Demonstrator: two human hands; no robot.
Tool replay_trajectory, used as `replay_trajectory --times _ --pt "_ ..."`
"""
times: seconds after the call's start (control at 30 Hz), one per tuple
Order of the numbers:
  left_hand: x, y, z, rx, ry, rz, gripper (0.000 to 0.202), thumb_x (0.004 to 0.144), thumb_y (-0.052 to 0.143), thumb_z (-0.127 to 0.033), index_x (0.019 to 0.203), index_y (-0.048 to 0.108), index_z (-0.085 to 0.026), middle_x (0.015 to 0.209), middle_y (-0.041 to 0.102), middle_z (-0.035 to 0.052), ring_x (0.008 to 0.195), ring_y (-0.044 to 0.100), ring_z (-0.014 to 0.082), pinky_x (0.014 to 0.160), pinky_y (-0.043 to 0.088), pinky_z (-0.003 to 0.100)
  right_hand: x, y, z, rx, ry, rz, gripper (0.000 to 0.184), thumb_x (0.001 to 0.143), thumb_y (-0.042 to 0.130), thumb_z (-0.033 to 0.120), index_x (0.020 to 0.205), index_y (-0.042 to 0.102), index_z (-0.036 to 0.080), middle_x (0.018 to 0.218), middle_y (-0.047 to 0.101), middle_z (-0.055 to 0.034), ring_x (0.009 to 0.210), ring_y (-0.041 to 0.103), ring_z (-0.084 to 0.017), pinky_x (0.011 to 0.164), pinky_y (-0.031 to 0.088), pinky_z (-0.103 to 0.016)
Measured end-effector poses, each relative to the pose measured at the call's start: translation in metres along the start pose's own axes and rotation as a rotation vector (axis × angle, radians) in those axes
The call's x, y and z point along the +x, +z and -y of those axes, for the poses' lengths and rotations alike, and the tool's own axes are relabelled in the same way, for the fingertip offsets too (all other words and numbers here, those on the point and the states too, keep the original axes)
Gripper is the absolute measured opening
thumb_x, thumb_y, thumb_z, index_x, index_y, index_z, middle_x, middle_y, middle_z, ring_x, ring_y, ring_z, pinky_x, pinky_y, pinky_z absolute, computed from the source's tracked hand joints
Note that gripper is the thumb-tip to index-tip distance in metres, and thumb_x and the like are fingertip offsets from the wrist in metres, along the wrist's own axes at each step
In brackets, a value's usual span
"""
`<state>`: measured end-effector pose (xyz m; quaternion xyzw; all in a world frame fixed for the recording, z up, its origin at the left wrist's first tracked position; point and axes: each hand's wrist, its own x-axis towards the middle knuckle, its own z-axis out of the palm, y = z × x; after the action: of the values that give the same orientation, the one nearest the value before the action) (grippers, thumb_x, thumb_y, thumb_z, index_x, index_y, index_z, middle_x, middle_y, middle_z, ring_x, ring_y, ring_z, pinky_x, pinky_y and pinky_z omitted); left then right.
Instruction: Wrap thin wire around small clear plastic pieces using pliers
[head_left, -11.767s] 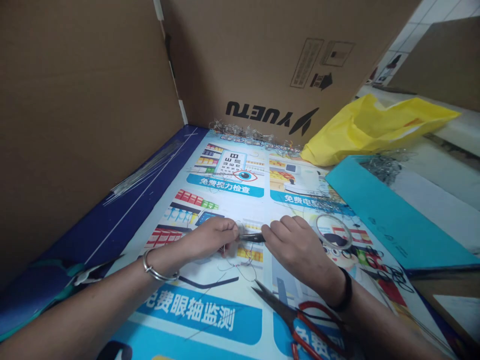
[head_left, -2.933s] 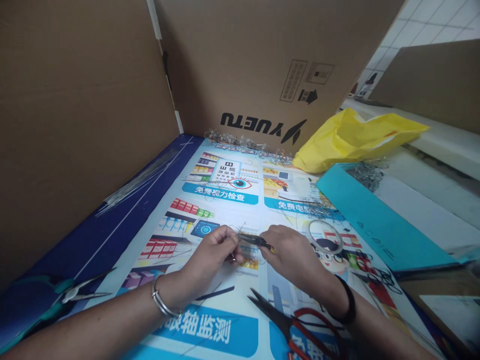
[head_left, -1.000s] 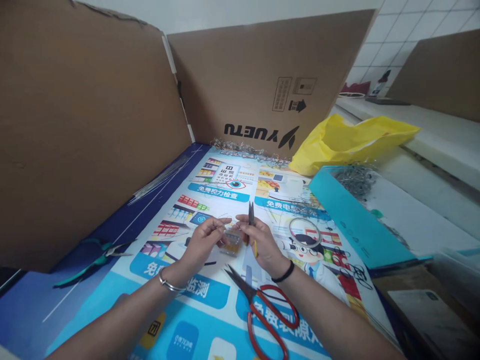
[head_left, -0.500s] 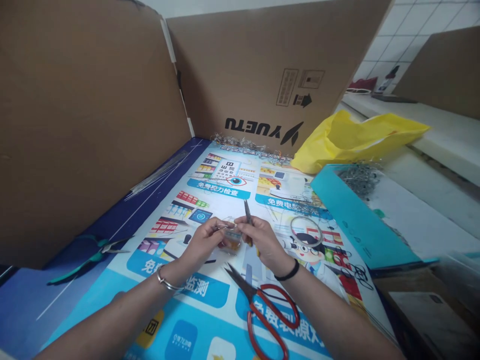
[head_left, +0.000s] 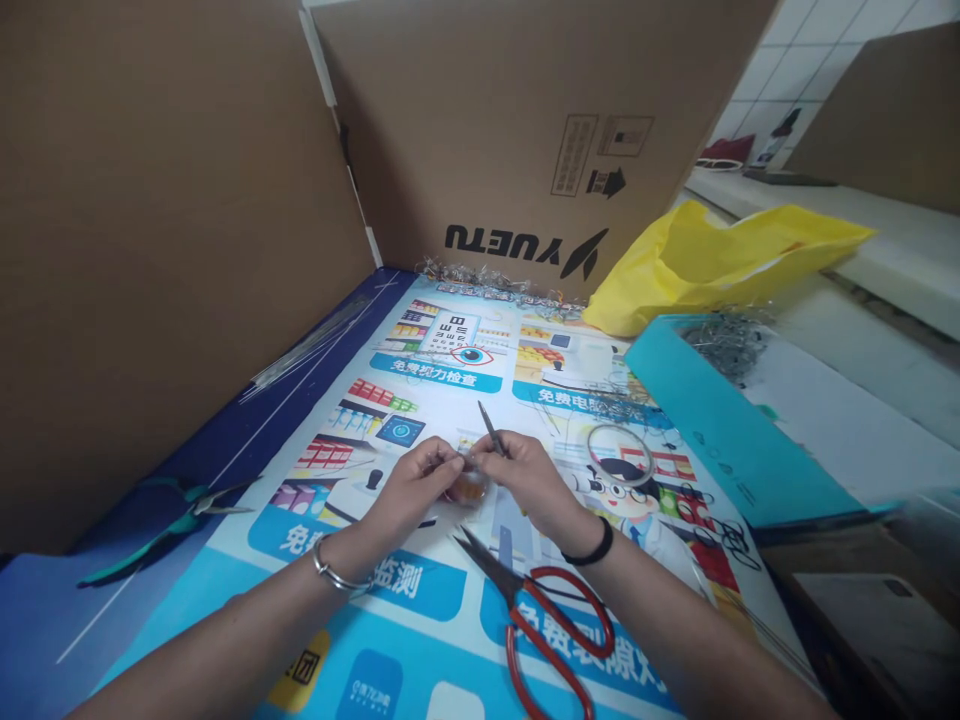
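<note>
My left hand (head_left: 416, 485) and my right hand (head_left: 525, 475) meet above a printed poster (head_left: 420, 620) on the table. The right hand grips thin dark pliers (head_left: 491, 432) whose tip points up and away. The left hand's fingers are pinched together on a small clear piece (head_left: 466, 484) with an orange tint, held between both hands. Fine wire hangs around it and is hard to trace. A silver bangle sits on my left wrist, a black band on my right.
Red-handled scissors (head_left: 551, 625) lie open just below my right hand. Green-handled pliers (head_left: 172, 510) rest at the left. A tape ring (head_left: 619, 440), a teal sheet (head_left: 712, 420), a yellow bag (head_left: 712, 260) and wire scraps lie at right. Cardboard walls (head_left: 165, 220) stand behind.
The pliers in my right hand have tipped from upright toward the left and lowered. Both hands have closed in tighter on the small piece. The view has shifted slightly.
</note>
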<state>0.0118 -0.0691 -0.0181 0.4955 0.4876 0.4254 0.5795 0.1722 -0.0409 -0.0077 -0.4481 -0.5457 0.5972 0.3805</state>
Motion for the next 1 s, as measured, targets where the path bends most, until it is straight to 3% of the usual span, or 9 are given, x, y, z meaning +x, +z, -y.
replay_trajectory --times 0.2,0.53,1.0 --pt "-0.0014 0.0006 -0.0002 0.009 0.023 -0.020 0.022 0.081 0.055 -0.039 0.078 0.050 -0.018 0.069 0.058 -0.0018 0.056 0.053 0.0107 0.056 0.043 0.023 0.0002 -0.0006 -0.0006 -0.065 -0.021 -0.027 0.009 0.066 0.056 0.025 0.068 0.059 0.017 0.061 0.052 0.0029 0.057 0.043 -0.010 0.057 0.034 -0.024" --pt "-0.0007 0.0030 -0.0002 0.053 0.084 -0.127 0.017 0.077 0.060 -0.034 0.083 0.060 -0.018 0.074 0.056 -0.0005 0.061 0.050 0.0113 0.056 0.041 0.022 0.0000 0.0004 -0.0010 -0.065 -0.043 0.010 0.007 0.065 0.058 0.025 0.067 0.059 0.019 0.064 0.055 0.0024 0.064 0.048 -0.012 0.063 0.038 -0.025" --pt "-0.0036 0.0036 0.0011 -0.043 0.024 -0.046 0.015 0.080 0.058 -0.033 0.083 0.056 -0.018 0.061 0.053 -0.0028 0.058 0.047 0.0105 0.056 0.039 0.022 -0.0014 -0.0025 -0.0008 -0.087 -0.041 -0.032 0.013 0.068 0.060 0.029 0.073 0.061 0.017 0.068 0.058 0.0009 0.065 0.050 -0.013 0.062 0.039 -0.026"
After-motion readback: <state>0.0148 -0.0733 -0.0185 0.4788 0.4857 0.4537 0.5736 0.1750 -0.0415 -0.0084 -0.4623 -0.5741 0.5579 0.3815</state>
